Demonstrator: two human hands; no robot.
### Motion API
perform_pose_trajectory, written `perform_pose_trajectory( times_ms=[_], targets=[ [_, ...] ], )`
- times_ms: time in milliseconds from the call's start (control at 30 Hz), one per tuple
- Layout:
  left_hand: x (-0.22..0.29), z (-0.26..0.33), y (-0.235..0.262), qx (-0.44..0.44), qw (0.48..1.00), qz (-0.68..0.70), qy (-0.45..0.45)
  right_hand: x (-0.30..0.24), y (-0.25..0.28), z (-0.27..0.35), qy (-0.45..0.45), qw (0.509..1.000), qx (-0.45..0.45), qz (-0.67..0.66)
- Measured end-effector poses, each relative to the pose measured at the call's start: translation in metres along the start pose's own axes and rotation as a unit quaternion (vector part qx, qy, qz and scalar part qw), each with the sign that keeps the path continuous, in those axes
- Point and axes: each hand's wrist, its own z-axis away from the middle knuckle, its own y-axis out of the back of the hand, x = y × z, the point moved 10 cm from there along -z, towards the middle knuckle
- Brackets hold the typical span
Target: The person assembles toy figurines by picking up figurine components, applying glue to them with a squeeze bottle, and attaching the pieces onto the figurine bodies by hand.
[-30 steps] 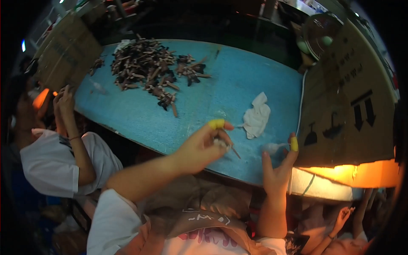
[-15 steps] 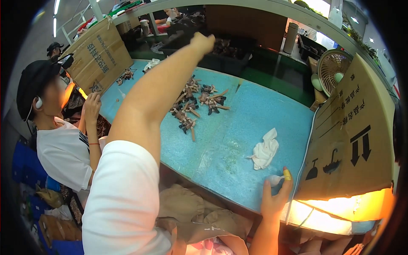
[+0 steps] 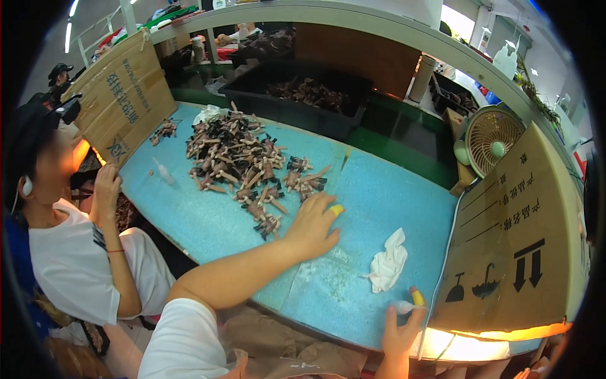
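Two hands are at work over one long blue foam worktop (image 3: pixel 208 221), which curves from upper left to lower right and is walled by cardboard sheets, a large one on the right (image 3: pixel 517 246) and another at far left (image 3: pixel 123 95). Largest load on it is the heap of small brown and tan parts (image 3: pixel 233 158), spread loosely with strays trailing toward the near edge. Left hand (image 3: pixel 312 227) lies flat, fingers slack and spread, at the heap's near-right fringe, touching or just beside the last few pieces (image 3: pixel 268 224); it grips nothing that I can make out. Risk one: a sweep or drag of that forearm pushes the strays off the near edge, since no lip shows there. Risk two: the parts interlock, so lifting one may pull neighbours along. A crumpled white cloth (image 3: pixel 388 262) sits between the hands, near enough to snag a part or be dragged. Right hand (image 3: pixel 401 328) is at the lower edge, well apart from the left, its fingers closed around a small pale bottle-like item (image 3: pixel 401 307); a yellow finger cot (image 3: pixel 418 297) shows on one fingertip. Risk three: that item sits at the very rim and could tip off if the grip loosens. A seated person (image 3: pixel 69 252) at left is close to the edge and could be bumped.
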Motion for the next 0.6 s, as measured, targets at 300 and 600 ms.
perform_pose_trajectory(
  times_ms=[300, 600],
  targets=[
    [0.005, -0.010, -0.021, -0.104, 0.993, -0.035, -0.048, -0.009, 0.001, -0.022, -0.012, 0.992, 0.011, 0.122],
    [0.013, -0.021, -0.015, -0.013, 0.998, -0.031, -0.058, -0.005, 0.023, -0.009, 0.013, 0.991, 0.078, 0.111]
  ],
)
